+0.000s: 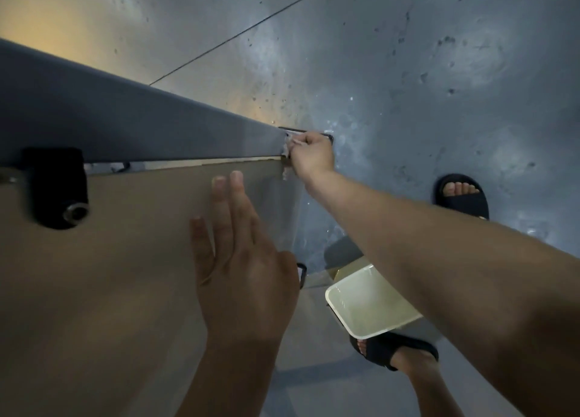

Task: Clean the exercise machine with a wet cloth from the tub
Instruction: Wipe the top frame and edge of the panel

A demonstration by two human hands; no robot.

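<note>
Wiping the machine's end corner, cloth in right hand.

My right hand [309,156] is clenched round a bunched wet cloth [291,142], pressed on the end corner of the exercise machine [125,244], beyond the tub [349,281] and well apart from it. Left hand [241,259] lies flat on the beige panel, up-left of the tub, fingers straight, gripping nothing. Tub sits on the grey floor [408,71] by my sandalled feet, water in it. My read: cloth is soft, limp, light, drippy. Only scraps show past my fingers, so hold it wadded in the fist. Panel looks rigid and smooth, likely slick when wet; brace with the palm, not fingertips.
</note>
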